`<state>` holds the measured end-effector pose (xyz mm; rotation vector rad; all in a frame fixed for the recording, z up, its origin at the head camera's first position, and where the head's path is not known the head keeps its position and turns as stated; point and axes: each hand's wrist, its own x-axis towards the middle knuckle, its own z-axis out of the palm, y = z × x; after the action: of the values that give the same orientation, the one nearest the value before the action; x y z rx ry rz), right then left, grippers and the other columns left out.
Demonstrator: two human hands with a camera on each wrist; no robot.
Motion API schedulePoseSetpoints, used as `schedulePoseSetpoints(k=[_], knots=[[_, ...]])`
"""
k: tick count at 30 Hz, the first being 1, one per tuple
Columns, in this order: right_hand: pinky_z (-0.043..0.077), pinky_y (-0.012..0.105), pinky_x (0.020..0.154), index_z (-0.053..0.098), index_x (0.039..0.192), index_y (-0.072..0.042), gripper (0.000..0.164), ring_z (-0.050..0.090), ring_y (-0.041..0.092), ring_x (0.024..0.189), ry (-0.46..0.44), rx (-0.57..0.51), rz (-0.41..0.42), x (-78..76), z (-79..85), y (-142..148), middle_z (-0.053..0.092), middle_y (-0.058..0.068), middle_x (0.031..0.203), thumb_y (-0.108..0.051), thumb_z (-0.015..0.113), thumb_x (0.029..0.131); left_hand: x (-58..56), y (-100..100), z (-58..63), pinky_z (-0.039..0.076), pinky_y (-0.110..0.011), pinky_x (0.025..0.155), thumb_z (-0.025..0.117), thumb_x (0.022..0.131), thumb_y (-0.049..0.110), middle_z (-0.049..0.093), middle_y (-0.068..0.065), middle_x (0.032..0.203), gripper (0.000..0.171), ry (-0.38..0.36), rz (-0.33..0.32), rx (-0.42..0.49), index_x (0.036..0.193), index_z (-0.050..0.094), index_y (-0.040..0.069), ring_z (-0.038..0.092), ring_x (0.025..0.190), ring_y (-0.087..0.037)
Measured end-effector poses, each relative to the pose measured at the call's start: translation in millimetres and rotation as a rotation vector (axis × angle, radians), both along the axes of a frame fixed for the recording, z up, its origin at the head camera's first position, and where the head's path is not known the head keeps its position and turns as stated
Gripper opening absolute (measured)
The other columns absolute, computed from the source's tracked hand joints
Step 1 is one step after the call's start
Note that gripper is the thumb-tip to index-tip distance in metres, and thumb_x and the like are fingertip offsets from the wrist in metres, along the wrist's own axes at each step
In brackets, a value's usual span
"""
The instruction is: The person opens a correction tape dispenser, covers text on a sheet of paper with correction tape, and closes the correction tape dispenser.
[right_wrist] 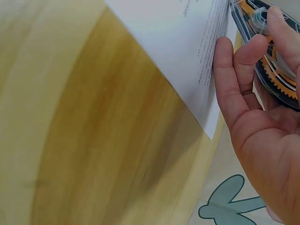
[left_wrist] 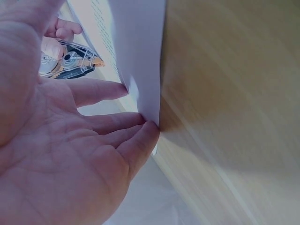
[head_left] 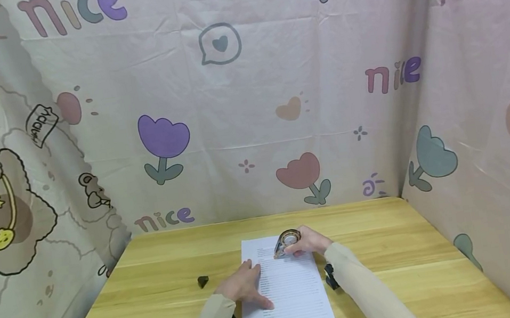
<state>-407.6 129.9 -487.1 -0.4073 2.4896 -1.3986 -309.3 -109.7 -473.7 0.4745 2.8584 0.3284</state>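
Observation:
A white printed sheet of paper (head_left: pixel 299 309) lies lengthwise on the wooden table, covered with lines of small text. My right hand (head_left: pixel 311 240) grips a clear correction tape dispenser (head_left: pixel 288 238) near the sheet's far end. Its orange tip points down and left, right at the upper text lines. Orange toothed wheels show through the case of the dispenser (right_wrist: pixel 271 77) in the right wrist view. On the sheet's left edge rests my left hand (head_left: pixel 242 285), fingers extended and thumb spread. Its fingertips touch the paper's edge (left_wrist: pixel 140 56) in the left wrist view.
A small black piece (head_left: pixel 203 281) lies on the table (head_left: pixel 159 311) left of the sheet. Behind and at both sides hangs a printed curtain (head_left: pixel 228 103) with flowers and words. Dark wrist devices (head_left: pixel 330 276) sit under both sleeves.

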Motion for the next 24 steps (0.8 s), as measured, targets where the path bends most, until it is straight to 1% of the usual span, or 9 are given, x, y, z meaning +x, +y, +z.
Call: schedulePoseSetpoints(k=[8,15,24], knots=[[0.053,0.022,0.058,0.073,0.091,-0.002,0.020,0.062,0.011,0.060,0.001,0.008,-0.006,0.9,-0.1,0.2,0.073,0.005,0.078,-0.013,0.083,0.077,0.5,-0.7,0.4,0.035,-0.058,0.114,0.087,0.059,0.059,0.034,-0.028,0.153,0.112,0.006,-0.006,0.005,0.145,0.044,0.001,0.036,0.141,-0.042],[0.055,0.023,0.059,0.072,0.093,-0.002,0.023,0.062,0.010,0.061,0.000,0.015,-0.023,1.0,-0.1,1.2,0.073,0.004,0.079,-0.013,0.083,0.077,0.2,-0.9,-1.3,0.035,-0.058,0.114,0.087,0.059,0.059,0.034,-0.028,0.153,0.112,0.004,-0.006,0.015,0.145,0.044,0.001,0.036,0.141,-0.042],[0.056,0.024,0.060,0.072,0.093,-0.002,0.023,0.063,0.011,0.061,-0.008,0.013,-0.018,1.3,-0.2,4.9,0.073,0.005,0.079,-0.014,0.084,0.077,-1.1,-1.0,-1.2,0.035,-0.058,0.114,0.087,0.059,0.059,0.034,-0.028,0.153,0.112,0.007,-0.012,0.011,0.145,0.044,0.000,0.036,0.141,-0.042]])
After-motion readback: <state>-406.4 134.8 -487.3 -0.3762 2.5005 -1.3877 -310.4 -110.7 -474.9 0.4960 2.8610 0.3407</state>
